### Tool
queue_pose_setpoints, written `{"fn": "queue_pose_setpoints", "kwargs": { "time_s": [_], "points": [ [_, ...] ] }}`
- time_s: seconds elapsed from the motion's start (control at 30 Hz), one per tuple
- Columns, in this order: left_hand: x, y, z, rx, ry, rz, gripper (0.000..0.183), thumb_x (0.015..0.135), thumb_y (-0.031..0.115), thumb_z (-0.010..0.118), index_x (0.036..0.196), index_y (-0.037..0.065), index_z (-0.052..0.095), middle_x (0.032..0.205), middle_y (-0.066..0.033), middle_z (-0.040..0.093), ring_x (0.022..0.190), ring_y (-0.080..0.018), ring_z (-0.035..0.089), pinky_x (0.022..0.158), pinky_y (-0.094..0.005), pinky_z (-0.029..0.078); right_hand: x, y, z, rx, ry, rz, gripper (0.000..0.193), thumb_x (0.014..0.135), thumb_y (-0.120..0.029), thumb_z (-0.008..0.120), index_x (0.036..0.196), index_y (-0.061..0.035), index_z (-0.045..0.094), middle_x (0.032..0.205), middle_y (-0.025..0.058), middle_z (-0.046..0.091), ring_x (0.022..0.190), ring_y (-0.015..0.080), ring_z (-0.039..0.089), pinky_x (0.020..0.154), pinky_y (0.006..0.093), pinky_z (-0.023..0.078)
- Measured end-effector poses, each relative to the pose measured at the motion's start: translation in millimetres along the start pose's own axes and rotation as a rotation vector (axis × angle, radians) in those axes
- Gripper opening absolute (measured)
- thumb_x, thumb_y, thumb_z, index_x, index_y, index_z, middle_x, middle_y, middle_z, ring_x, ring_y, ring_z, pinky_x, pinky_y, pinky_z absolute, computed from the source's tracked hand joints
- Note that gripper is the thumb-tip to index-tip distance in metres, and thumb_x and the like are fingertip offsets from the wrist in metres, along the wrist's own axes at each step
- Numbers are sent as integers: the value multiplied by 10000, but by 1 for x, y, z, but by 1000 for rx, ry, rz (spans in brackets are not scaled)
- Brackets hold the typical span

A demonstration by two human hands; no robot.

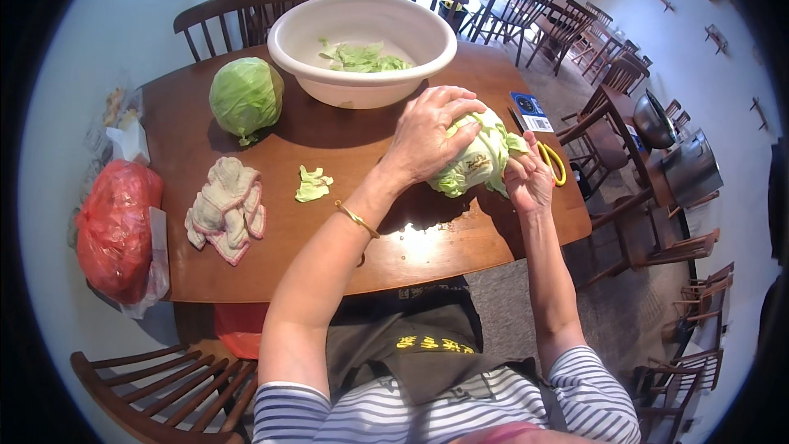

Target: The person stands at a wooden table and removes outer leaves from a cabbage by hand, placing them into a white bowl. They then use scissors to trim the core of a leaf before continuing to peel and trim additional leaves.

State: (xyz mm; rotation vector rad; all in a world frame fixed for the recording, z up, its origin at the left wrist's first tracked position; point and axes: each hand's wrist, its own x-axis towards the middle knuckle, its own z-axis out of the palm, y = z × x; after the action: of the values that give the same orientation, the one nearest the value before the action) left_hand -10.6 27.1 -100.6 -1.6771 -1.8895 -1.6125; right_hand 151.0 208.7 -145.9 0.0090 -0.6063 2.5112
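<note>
Between my two hands is a pale green cabbage (475, 163), partly stripped, with brownish marks on its near side. My left hand (436, 131) wraps over its top and left side, fingers curved round it. At its right side my right hand (530, 179) grips a loose outer leaf by the edge, fingers bent in. A whole cabbage (246, 99) sits at the table's far left. Behind my hands, a large white basin (362, 86) has torn green leaves (362, 57) in it. One torn leaf piece (313, 184) lies on the table left of my forearm.
Crumpled gloves (228, 207) lie at the left of the wooden table (329, 267). A red plastic bag (123, 226) stands by the left edge. Yellow-handled scissors (555, 166) and a blue-and-white card (532, 112) are at the right. Chairs (177, 395) surround the table.
</note>
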Motion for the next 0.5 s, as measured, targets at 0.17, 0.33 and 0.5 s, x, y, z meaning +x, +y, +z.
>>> {"fn": "queue_pose_setpoints", "kwargs": {
  "time_s": [0.17,0.33,0.5],
  "points": [
    [0,0,-2,-14,-24,-1,310,892,297,572,1106,113,699,1244,-75,602,1220,-261,523,1068,-427,381,-12,-4,8,-432,-8,-43,138,996,-62,502,1088,-44,603,847,12,599,589,37,471,504,165,367],
    [2,4,-4,-76,-31,-21,295,882,271,570,1091,109,702,1226,-71,610,1214,-254,529,1071,-410,386,-23,-12,30,-766,-7,-110,132,983,-65,536,1017,-62,663,878,-23,610,659,11,516,543,155,386],
    [1,4,0,-54,-39,7,276,873,263,584,1069,109,705,1221,-63,614,1216,-250,528,1076,-418,378,-33,2,38,-1403,-84,-509,89,949,-20,567,973,-32,652,872,1,603,716,65,558,624,192,450]
  ]
}}
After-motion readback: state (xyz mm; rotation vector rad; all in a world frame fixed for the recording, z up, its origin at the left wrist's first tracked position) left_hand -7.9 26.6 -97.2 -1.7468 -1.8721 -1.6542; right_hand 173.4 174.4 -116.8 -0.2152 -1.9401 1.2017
